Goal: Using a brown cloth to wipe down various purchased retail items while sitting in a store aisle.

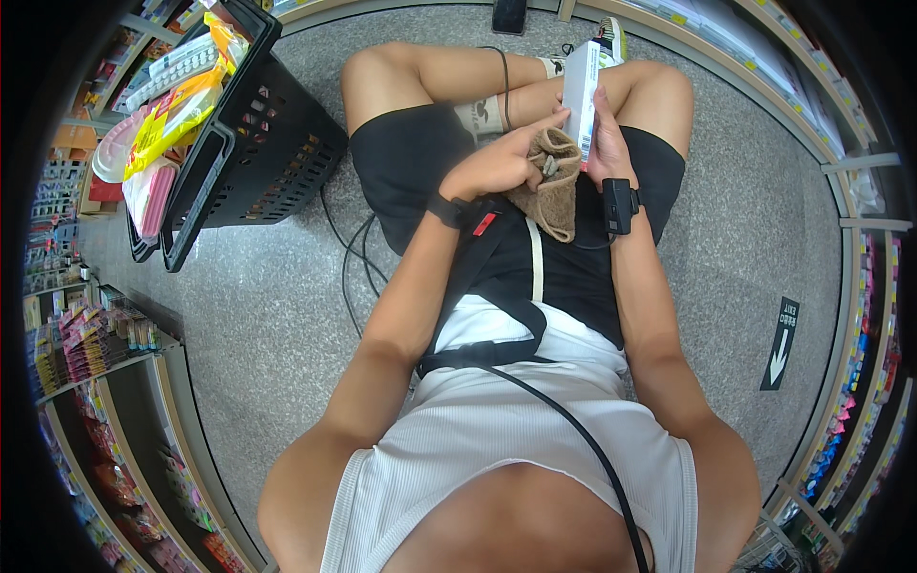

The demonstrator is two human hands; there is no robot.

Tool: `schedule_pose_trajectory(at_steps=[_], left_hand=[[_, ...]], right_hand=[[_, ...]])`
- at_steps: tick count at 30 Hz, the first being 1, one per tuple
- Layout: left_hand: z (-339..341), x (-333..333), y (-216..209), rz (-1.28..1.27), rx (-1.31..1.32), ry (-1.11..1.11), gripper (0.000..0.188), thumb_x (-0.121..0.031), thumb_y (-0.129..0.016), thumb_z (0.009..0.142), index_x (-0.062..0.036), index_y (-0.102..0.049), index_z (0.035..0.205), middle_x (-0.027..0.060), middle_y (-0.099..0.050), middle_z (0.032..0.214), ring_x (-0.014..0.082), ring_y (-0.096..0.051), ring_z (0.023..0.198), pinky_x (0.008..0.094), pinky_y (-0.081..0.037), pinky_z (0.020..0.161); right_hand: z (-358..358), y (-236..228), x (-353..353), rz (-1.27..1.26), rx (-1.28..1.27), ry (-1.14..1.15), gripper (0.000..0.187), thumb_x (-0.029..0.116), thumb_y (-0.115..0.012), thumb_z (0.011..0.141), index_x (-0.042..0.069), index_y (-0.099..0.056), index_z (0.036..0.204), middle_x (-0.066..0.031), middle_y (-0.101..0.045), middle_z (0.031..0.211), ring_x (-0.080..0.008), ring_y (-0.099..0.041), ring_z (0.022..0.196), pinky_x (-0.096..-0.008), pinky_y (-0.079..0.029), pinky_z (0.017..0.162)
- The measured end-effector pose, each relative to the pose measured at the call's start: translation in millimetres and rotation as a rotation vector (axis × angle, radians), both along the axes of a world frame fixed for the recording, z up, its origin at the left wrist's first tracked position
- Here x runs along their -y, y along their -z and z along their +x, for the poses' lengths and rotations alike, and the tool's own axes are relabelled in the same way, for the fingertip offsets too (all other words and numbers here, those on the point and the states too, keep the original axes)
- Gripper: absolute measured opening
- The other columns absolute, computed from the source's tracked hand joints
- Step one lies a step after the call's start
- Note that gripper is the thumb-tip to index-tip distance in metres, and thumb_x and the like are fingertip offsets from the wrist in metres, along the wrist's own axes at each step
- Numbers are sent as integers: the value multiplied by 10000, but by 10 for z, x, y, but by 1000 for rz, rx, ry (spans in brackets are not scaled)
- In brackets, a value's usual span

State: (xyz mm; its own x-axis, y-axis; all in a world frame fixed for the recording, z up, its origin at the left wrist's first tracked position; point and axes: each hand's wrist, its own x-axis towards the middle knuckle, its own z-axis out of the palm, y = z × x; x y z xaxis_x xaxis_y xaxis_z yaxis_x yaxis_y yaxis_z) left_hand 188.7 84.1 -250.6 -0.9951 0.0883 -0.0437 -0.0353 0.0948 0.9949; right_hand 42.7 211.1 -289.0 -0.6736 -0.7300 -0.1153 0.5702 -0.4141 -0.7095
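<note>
I sit cross-legged on the floor with both hands over my lap. My right hand grips a slim white box from its right side, thumb along the edge, and the box stands tilted away from me. A brown fuzzy cloth item, folded and with a small pale piece on it, is in the curled fingers of my left hand. Its exact kind is unclear. The index finger of that hand reaches out to the box's left edge. Each wrist wears a black strap, with a small dark device on the right one.
A black shopping basket stands at my left, filled with yellow packets and pink packs. Stocked shelves curve along both sides. A black cable lies on the floor by the basket. A dark phone lies beyond my feet.
</note>
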Motion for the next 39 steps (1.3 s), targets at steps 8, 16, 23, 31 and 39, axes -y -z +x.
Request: schedule_pose_trajectory(at_steps=[8, 16, 23, 31, 39], left_hand=[[16, 47, -125, 185, -103, -37, 848, 151, -501, 554, -54, -444, 1376, 67, -561, 1191, 177, -534, 1095, 256, -429, 940], [77, 257, -45, 504, -121, -121, 444, 83, -551, 701, 3, -556, 1138, 110, -603, 1158, 213, -581, 1092, 332, -481, 934], [92, 445, 89, 1132, -167, -540, 328, -65, -425, 888, 56, -522, 1177, 188, -585, 1187, 314, -572, 1115, 452, -442, 1014], [30, 438, 107, 1262, -201, -603, 369, 10, -501, 840, 72, -501, 1204, 196, -568, 1224, 317, -541, 1163, 443, -395, 1054], [-119, 269, 143, 843, -417, -772, 354, 105, -612, 802, 20, -544, 1139, 120, -614, 1113, 220, -611, 1023, 319, -507, 891]], right_hand=[[-120, 118, 0, -85, 28, -53, 441, 380, -531, 964, 10, -537, 1203, -78, -620, 999, -201, -616, 888, -335, -511, 827], [-15, -19, 18, -127, 100, -37, 379, 325, -530, 973, 9, -561, 1180, -53, -603, 910, -156, -545, 762, -316, -472, 776], [58, -130, 15, -113, 154, 3, 338, 299, -536, 972, 20, -571, 1159, -49, -633, 916, -158, -580, 774, -330, -493, 768], [34, -93, -13, -113, 167, -43, 268, 212, -588, 947, 34, -583, 1147, -58, -686, 951, -132, -669, 788, -287, -557, 698], [105, -164, 13, 81, 109, -214, 236, 135, -634, 908, -16, -591, 1085, -92, -681, 915, -165, -683, 758, -308, -573, 688]])
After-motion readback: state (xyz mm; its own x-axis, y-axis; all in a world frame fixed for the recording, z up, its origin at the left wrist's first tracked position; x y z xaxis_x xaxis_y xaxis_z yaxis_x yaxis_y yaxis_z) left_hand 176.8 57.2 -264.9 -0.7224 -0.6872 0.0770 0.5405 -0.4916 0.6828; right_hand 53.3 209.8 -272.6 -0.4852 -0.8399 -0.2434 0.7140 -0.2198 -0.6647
